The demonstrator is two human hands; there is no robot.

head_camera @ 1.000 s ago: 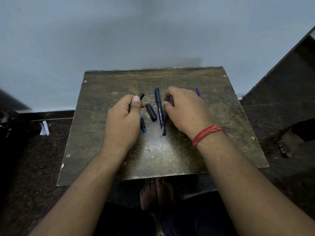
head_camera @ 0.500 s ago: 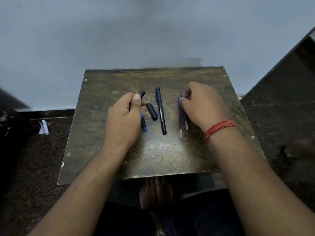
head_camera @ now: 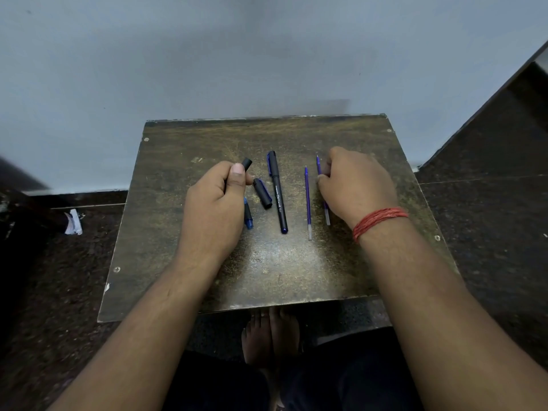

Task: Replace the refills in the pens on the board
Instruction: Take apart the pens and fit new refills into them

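- Black pen barrel [head_camera: 247, 203] is gripped in left fist.
- Loose cap [head_camera: 262, 193] and capped pen [head_camera: 278, 192] lie just beside the left thumb.
- One blue refill [head_camera: 307, 201] lies near right fingertips; another refill [head_camera: 319, 167] is touched by them.

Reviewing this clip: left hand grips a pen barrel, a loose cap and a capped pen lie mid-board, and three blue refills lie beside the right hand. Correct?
Not quite: the head view shows two blue refills, not three, one partly under the right hand. The left hand does grip a pen barrel, with the loose cap and capped pen mid-board.
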